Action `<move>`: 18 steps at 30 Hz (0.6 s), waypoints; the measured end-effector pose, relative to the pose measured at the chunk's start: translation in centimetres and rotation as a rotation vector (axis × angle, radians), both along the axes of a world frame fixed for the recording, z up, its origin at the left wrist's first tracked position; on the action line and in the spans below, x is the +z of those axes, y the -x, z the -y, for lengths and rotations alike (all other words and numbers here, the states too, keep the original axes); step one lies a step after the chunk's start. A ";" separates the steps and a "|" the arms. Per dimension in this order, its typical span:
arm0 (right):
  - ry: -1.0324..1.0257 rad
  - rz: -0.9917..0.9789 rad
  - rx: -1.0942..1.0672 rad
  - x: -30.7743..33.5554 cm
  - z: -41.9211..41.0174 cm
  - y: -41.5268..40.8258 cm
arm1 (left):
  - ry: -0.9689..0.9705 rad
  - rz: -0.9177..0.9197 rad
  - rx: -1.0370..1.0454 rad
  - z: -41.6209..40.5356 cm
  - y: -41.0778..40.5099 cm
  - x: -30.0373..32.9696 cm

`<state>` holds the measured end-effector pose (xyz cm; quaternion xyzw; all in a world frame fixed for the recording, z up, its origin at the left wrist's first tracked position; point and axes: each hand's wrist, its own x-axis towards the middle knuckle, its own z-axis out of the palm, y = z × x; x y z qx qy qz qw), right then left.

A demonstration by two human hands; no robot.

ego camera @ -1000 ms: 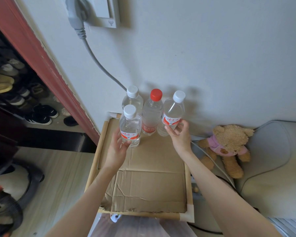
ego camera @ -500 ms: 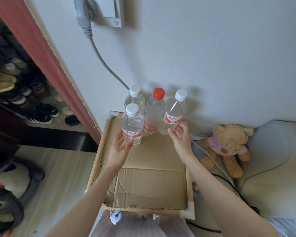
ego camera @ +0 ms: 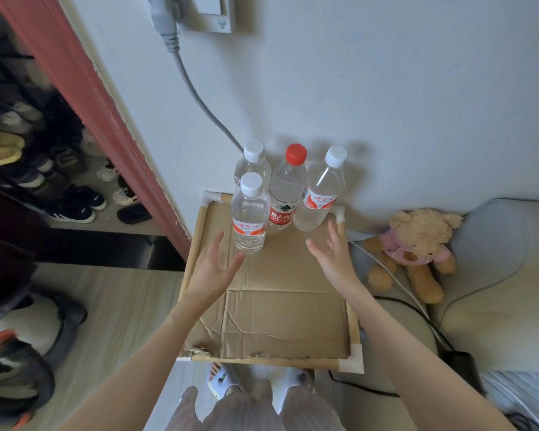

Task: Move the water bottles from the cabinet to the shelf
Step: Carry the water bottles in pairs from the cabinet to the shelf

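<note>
Standing upright on the shelf [ego camera: 293,309], the front bottle [ego camera: 250,213] was seen at 1 o'clock from the left hand [ego camera: 213,272], nearest; the right hand [ego camera: 332,259] was farther. Both hands were spread, nothing held.

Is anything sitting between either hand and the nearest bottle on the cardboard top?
Nothing visible does. The left hand is open just short of the front bottle, the right hand open just short of the right-hand bottle; only bare cardboard lies between.
</note>
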<state>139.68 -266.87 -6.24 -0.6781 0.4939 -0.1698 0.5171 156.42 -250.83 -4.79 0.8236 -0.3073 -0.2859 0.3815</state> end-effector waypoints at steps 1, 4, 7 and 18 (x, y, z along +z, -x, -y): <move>0.063 -0.043 0.056 0.3 -1.0 0.4 | -0.034 0.091 -0.007 -1.0 0.0 -0.2; 0.284 -0.244 0.330 0.1 -4.2 2.2 | -0.113 0.306 -0.026 -4.7 0.5 -1.0; 0.522 -0.483 0.639 -1.0 -6.9 3.4 | -0.222 0.438 -0.025 -8.8 2.7 -1.8; 0.681 -0.264 1.146 -1.0 -14.2 4.1 | -0.514 0.417 0.423 -25.6 18.8 -2.8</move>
